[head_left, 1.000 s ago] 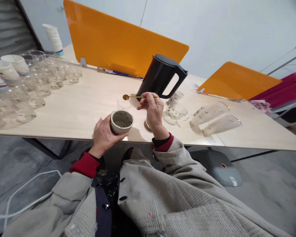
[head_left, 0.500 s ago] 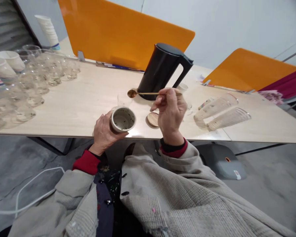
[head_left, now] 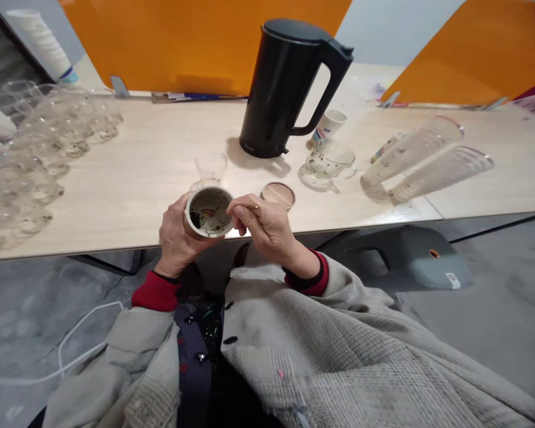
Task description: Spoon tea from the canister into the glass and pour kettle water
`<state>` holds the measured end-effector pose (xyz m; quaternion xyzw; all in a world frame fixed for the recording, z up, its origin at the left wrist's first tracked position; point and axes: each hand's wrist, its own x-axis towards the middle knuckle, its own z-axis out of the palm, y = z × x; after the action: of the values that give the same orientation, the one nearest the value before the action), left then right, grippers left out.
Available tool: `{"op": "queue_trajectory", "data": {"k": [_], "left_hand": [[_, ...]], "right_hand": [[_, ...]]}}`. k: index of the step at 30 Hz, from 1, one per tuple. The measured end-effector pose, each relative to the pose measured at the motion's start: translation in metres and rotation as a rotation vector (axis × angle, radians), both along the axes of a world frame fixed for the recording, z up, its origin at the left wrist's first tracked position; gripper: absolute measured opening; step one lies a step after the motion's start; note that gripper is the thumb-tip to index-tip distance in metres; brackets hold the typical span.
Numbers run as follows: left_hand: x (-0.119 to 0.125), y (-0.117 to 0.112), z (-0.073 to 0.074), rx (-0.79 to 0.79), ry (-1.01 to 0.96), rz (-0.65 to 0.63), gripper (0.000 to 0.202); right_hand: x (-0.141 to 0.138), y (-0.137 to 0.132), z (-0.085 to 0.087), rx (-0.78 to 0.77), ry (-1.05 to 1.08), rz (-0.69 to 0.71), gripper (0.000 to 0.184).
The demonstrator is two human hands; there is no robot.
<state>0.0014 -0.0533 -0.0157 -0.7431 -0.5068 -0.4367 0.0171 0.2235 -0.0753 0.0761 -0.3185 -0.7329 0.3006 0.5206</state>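
Holding a pale round canister (head_left: 212, 223) at the table's front edge, the L hand (head_left: 175, 233) has its fingers & thumb wrapped round the side. Can't tell if the canister sits on the table (head_left: 151, 178) or is held up a bit. It's tipped so we see in: dark little leaf bits stick to the inside.

R hand (head_left: 267, 229) has its thumb & fingers pinched tight on a thin gold spoon (head_left: 208, 212). The spoon's round end is down in the canister; its handle end pokes up past the fingers. Can't tell how full it is.

Round wooden lid (head_left: 278, 195) lies flat just behind the R hand. Small clear glass (head_left: 211, 167) stands just behind the canister. Big black elec. kettle (head_left: 276, 89) is farther back, handle to the R. To the R of the lid: a glass jug (head_left: 326, 163) w/ dark bits, a paper cup (head_left: 330, 123) just behind it, then 2 tall clear glasses (head_left: 443, 173) side by side. Far L: lots of small glass cups (head_left: 71, 134) bunched up, w/ a stack of paper cups (head_left: 47, 44) behind them.
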Motion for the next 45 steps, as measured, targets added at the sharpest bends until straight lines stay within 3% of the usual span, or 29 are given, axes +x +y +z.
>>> {"op": "queue_trajectory", "data": {"k": [11,17,21,25,28,33,39,45], "left_hand": [[0.003,0.001,0.004,-0.037,-0.031,-0.005,0.107],[-0.001,0.004,-0.001,-0.026,-0.018,-0.015,0.111],[0.000,0.004,-0.002,-0.035,-0.002,0.011,0.111],[0.003,0.001,0.003,-0.036,-0.017,0.027,0.108],[0.005,-0.001,0.008,-0.085,-0.050,0.054,0.104],[0.006,-0.003,0.014,-0.180,-0.111,0.074,0.105],[0.005,-0.002,0.018,-0.244,-0.127,0.084,0.103],[0.006,-0.001,0.021,-0.250,-0.138,0.081,0.103]], "right_hand": [[-0.006,0.005,-0.001,0.082,-0.132,0.073,0.035],[0.000,0.000,0.005,-0.082,-0.110,0.192,0.039],[0.008,-0.002,0.007,-0.258,0.077,0.193,0.044],[0.014,0.003,0.008,-0.458,0.371,0.070,0.046],[0.016,0.014,0.007,-0.506,0.504,-0.001,0.047],[0.017,0.033,0.011,-0.430,0.614,-0.105,0.046],[0.009,0.049,0.017,-0.192,0.609,-0.224,0.046],[-0.007,0.078,-0.001,-0.032,0.354,-0.083,0.054]]}}
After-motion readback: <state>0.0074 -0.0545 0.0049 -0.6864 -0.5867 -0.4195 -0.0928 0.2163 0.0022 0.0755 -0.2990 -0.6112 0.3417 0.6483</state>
